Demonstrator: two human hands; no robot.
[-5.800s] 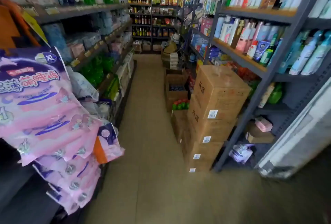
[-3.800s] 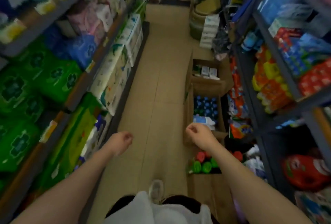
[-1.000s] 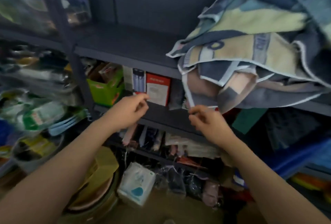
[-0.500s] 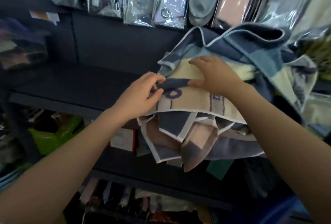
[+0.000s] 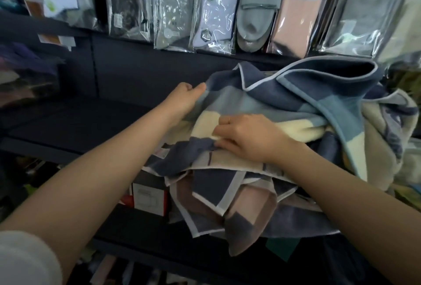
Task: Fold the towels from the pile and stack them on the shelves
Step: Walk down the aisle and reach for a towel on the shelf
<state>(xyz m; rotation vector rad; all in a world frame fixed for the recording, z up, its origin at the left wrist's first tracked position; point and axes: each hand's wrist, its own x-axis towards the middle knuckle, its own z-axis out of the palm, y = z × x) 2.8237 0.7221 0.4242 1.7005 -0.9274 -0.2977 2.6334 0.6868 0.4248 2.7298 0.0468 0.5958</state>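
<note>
We note a row of packaged socks (image 5: pixel 218 8) in clear plastic sleeves hanging along the top, we see a red and white box (image 5: pixel 149 198) on the lower level, blurred goods (image 5: pixel 25 72) at far left.

blue-and-cream checked towels (image 5: pixel 262 107)

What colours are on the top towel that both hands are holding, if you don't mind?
Blocks of navy, light blue and cream on the top towel, seen in the head view.
</note>
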